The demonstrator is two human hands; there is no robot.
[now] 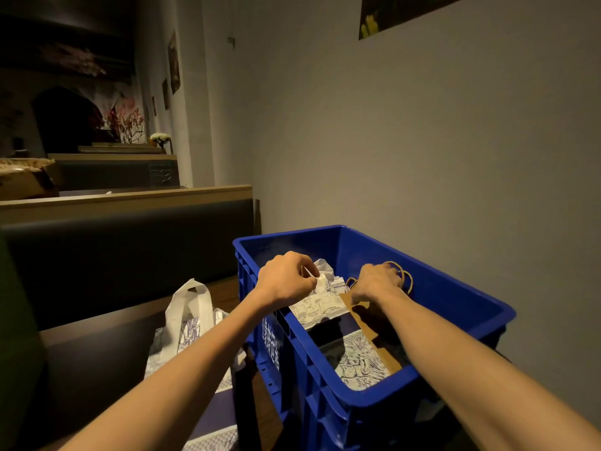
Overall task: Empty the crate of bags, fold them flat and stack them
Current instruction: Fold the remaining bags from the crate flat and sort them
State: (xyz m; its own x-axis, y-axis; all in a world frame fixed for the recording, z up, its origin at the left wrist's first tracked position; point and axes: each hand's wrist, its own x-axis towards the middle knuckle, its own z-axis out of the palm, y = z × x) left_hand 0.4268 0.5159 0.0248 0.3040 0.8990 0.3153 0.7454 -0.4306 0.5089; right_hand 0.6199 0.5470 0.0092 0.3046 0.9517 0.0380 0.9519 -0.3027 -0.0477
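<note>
Dim booth seating; left hand (286, 277) pinches a printed bag (320, 302), right hand (377, 281) grips twine handles (401, 275) inside the blue crate (422, 395): emptying step, lift toward nine o'clock next

- Blue crate (374, 395): showing as moulded plastic, smooth, slightly glossy.
- Brown bag (367, 323): looking like matt kraft paper; twine handles (405, 275) appearing rough.
- White printed bag (320, 307): appearing thin, crinkled.
- Bench back (130, 249): reading as dark, matt upholstery.
</note>
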